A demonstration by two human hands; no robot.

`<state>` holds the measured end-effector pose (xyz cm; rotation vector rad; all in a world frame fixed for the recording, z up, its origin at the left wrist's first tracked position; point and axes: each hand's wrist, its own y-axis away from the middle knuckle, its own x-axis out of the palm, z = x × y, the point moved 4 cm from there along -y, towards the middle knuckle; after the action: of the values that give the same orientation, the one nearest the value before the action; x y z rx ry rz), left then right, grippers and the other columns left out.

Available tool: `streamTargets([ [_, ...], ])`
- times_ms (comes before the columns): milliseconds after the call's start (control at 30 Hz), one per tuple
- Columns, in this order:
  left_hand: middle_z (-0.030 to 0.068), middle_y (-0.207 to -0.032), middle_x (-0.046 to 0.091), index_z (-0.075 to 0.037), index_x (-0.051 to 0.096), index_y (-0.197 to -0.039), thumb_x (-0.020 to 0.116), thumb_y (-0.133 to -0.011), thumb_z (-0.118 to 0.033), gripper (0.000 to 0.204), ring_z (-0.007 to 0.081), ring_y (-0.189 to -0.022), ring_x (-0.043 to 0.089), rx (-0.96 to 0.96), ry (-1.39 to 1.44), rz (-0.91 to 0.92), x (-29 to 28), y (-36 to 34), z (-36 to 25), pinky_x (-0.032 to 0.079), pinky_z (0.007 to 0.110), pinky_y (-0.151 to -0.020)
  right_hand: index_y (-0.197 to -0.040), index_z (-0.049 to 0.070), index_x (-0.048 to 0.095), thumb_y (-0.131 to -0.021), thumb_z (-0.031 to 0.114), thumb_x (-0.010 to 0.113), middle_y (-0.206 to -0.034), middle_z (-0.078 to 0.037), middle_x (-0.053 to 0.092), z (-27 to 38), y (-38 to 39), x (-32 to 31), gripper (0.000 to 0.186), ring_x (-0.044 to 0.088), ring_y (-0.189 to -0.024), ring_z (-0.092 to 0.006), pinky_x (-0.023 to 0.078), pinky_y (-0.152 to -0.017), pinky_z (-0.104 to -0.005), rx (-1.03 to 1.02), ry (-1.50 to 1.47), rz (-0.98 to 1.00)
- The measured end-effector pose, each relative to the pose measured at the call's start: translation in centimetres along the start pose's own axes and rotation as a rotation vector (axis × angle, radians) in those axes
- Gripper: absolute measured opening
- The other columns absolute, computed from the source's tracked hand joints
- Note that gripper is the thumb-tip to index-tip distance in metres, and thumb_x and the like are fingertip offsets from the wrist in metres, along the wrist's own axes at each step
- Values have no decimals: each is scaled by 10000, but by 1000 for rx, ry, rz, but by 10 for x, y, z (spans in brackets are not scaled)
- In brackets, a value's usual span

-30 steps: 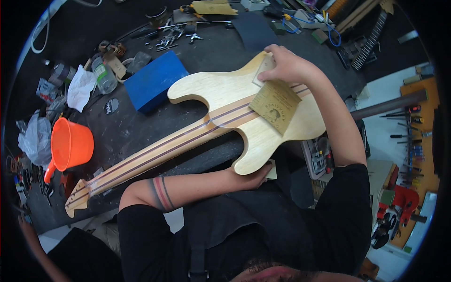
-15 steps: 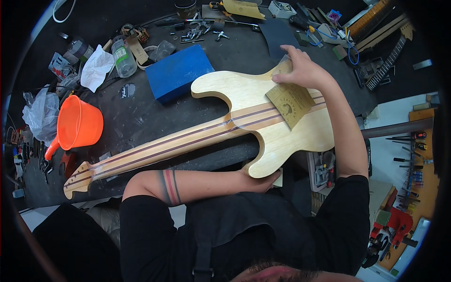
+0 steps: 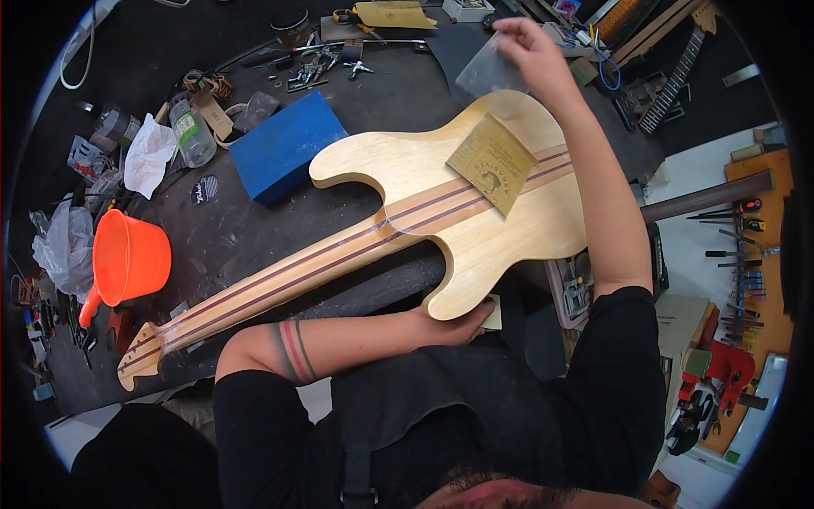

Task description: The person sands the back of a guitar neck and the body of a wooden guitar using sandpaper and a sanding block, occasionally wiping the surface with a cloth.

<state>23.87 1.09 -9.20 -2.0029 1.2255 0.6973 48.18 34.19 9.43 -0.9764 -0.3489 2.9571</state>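
An unfinished electric guitar body and neck [image 3: 407, 204], pale wood with darker stripes, lies diagonally, its headstock at lower left. A folded tan sheet of sandpaper [image 3: 492, 165] rests on the body. Past the body's far edge, my right hand [image 3: 534, 55] pinches a thin translucent plastic sheet [image 3: 490, 69], which hangs partly over that edge. My left hand [image 3: 458, 327] is beside the near horn, its fingers partly hidden. A small pale square piece [image 3: 493, 314] shows at its fingertips and seems held by them.
A blue block [image 3: 288, 148] stands beyond the neck. At left are an orange dipper [image 3: 131, 259], a plastic bottle [image 3: 193, 136] and a crumpled white paper [image 3: 151, 157]. Metal tuners [image 3: 314, 68] lie at the back. A fretted neck [image 3: 674, 81] and hanging tools [image 3: 746, 280] are at right.
My right hand has lifted away from the guitar body toward the far side, with the plastic sheet in it. The left hand stays near the horn. The whole view has shifted slightly.
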Motion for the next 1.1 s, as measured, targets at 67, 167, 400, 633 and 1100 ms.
streamTargets([
  [67,228,-1325,660,-15,702,-1287,833,-945,-314,473,482,-1369,618,52,-47,-11,2,-5,-7,495,610,-1194,-1510,52,720,-1183,145,705,-1265,-43,807,-12,-4,-48,340,744,-1203,-131,565,-1104,-301,-144,-137,-173],
  [167,228,-1321,660,-18,700,-1280,841,-946,-315,469,480,-1366,616,49,-105,-94,0,7,3,490,612,-1195,-1458,53,746,-1160,126,701,-1184,-23,801,32,8,-38,310,706,-1071,-115,566,-1011,-291,-37,-90,-93],
  [400,207,-1284,667,-36,724,-1219,859,-935,-323,425,465,-1337,627,75,-62,-119,5,2,-1,502,601,-1168,-1308,9,723,-1162,82,668,-1109,-50,768,33,124,30,172,690,-1020,-147,576,-971,-321,172,13,-24],
  [633,185,-1235,667,-53,738,-1197,873,-912,-318,412,441,-1266,652,-67,78,9,6,-1,3,527,590,-1112,-1269,-16,704,-1144,78,658,-1285,-188,695,29,143,54,162,730,-1216,-359,563,-1103,-429,79,229,-106],
  [1100,229,-1304,663,-30,725,-1250,861,-924,-316,454,478,-1335,635,21,-75,-1,-7,1,-6,516,615,-1152,-1468,123,716,-1006,423,862,-1740,-207,525,48,199,40,570,475,-1630,-442,365,-1367,-556,-6,442,114],
])
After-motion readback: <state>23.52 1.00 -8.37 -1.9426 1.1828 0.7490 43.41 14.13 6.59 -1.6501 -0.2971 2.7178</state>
